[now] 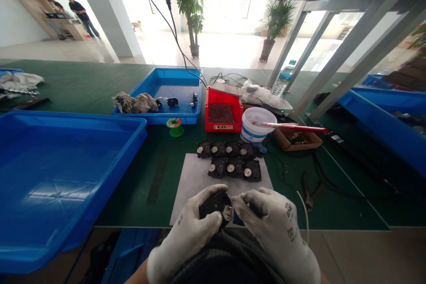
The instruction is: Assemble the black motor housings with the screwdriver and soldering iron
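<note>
Both hands wear white gloves. My left hand (196,217) is closed around a black plastic housing (213,204) with a round silver metal piece (228,213) at its right end. Close beside that metal piece, the fingers of my right hand (266,215) are pinched together; something dark shows between them, too hidden to name. Beyond the hands, several similar black housings (234,167) stand in two rows, each with a silver disc. The nearer row sits on a white sheet (189,177).
Behind the rows are a red bin (221,127) of small dark pieces, a white bucket (258,131) with a red stick across it, and a solder spool (175,128). Blue trays (140,131) lie left and behind. Pliers (309,199) and a cardboard box (313,142) are at right.
</note>
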{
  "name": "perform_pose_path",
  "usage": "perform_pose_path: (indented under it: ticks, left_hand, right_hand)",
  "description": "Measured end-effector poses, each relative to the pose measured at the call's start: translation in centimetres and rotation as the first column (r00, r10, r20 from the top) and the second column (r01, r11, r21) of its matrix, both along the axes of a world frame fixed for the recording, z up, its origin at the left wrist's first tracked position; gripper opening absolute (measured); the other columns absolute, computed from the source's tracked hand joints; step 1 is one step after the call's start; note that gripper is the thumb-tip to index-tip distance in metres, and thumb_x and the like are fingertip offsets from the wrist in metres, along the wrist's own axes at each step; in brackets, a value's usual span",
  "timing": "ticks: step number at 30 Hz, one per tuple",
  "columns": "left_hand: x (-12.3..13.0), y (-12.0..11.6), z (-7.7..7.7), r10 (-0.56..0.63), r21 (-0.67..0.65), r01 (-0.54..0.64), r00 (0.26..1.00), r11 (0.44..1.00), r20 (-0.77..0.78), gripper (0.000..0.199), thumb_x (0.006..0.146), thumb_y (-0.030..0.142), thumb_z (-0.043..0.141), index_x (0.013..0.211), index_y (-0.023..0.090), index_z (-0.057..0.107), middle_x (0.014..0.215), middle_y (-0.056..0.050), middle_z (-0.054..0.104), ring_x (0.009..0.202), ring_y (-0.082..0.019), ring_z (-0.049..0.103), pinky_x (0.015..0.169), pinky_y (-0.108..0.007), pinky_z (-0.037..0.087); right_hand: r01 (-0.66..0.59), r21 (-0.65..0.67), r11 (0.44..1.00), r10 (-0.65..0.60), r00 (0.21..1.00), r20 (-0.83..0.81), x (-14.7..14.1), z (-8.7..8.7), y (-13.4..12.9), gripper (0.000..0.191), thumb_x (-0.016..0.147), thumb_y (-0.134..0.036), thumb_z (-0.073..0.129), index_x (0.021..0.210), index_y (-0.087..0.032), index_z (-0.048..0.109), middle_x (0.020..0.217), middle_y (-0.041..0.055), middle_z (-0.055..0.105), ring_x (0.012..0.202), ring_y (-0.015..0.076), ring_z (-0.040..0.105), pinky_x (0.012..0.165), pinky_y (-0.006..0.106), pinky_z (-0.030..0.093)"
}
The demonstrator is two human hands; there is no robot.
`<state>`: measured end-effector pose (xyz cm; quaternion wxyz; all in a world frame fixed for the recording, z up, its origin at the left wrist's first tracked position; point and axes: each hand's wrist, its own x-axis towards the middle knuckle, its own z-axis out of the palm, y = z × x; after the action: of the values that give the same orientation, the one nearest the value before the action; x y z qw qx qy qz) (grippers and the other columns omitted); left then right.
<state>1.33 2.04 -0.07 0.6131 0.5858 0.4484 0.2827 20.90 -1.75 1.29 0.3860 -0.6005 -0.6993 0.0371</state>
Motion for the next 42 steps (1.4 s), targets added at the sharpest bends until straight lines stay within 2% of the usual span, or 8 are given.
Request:
perform_pose_path:
  ticks: [7,11,16,22,28,38,42]
  left_hand:
    - [-0.1,0.1,-0.7,0.001,0.004,-0.001,0.998,1.000,0.065,0.054,0.078,0.030,0.068,0.130,0.017,0.071,0.121,-0.010,0.077,0.117,-0.033,0.068,0.104,-0.040,0.054]
    - [-0.1,0.1,-0.9,-0.008,0.001,0.008,0.997,1.000,0.070,0.055,0.079,0.031,0.067,0.131,0.017,0.070,0.119,-0.010,0.078,0.116,-0.033,0.069,0.105,-0.041,0.053]
    - [-0.1,0.2,-0.7,-0.030,-0.006,0.031,0.998,1.000,0.059,0.057,0.079,0.032,0.065,0.133,0.017,0.069,0.123,-0.011,0.077,0.115,-0.033,0.069,0.105,-0.042,0.053]
    - [-0.1,0.2,-0.2,-0.022,-0.013,0.022,1.000,1.000,0.017,0.057,0.078,0.031,0.064,0.134,0.018,0.068,0.126,-0.010,0.076,0.115,-0.033,0.068,0.103,-0.041,0.053]
    - [0.0,0.1,0.0,-0.029,-0.028,0.030,1.000,0.999,0.003,0.057,0.078,0.029,0.063,0.133,0.018,0.067,0.119,-0.008,0.077,0.111,-0.031,0.069,0.100,-0.039,0.054]
    - [0.0,0.2,0.0,-0.019,-0.027,0.020,0.999,0.999,0.041,0.057,0.078,0.032,0.067,0.132,0.016,0.069,0.123,-0.010,0.076,0.116,-0.033,0.067,0.104,-0.041,0.052]
    - [0.0,0.1,-0.2,-0.018,-0.026,0.019,0.998,0.999,0.059,0.056,0.079,0.033,0.069,0.133,0.017,0.069,0.121,-0.010,0.077,0.115,-0.033,0.068,0.103,-0.040,0.053]
  right_hand:
    - [0.010,-0.013,1.000,-0.010,1.000,0.006,0.0,-0.4,0.1,0.043,0.099,-0.036,0.066,0.059,-0.023,0.064,0.055,-0.0029,0.062,0.053,0.0132,0.055,0.060,0.029,0.034]
    - [0.001,-0.025,1.000,-0.002,1.000,-0.029,0.0,0.0,0.0,0.040,0.098,-0.036,0.067,0.060,-0.023,0.065,0.056,-0.0034,0.064,0.053,0.0128,0.058,0.060,0.028,0.037]
    - [0.001,-0.051,0.999,-0.004,0.998,-0.056,0.1,0.5,0.0,0.040,0.099,-0.034,0.066,0.060,-0.023,0.065,0.055,-0.0042,0.064,0.053,0.0122,0.059,0.059,0.027,0.038]
    - [-0.011,-0.048,0.999,0.010,0.999,-0.031,0.1,0.0,0.0,0.040,0.099,-0.035,0.066,0.061,-0.022,0.066,0.056,-0.0037,0.063,0.053,0.0126,0.058,0.060,0.028,0.038]
    - [-0.010,-0.036,0.999,0.011,1.000,0.029,0.2,0.0,-0.2,0.041,0.100,-0.036,0.065,0.061,-0.023,0.065,0.056,-0.0030,0.062,0.054,0.0138,0.057,0.061,0.029,0.036]
    - [-0.004,-0.119,0.993,-0.007,0.996,-0.092,0.2,0.4,-0.2,0.041,0.098,-0.033,0.065,0.059,-0.023,0.061,0.055,-0.0040,0.062,0.053,0.0123,0.058,0.059,0.027,0.038]
    - [-0.008,-0.090,0.996,0.001,0.997,-0.073,0.2,0.3,-0.2,0.039,0.098,-0.033,0.067,0.061,-0.023,0.064,0.056,-0.0038,0.064,0.053,0.0123,0.059,0.059,0.027,0.038]
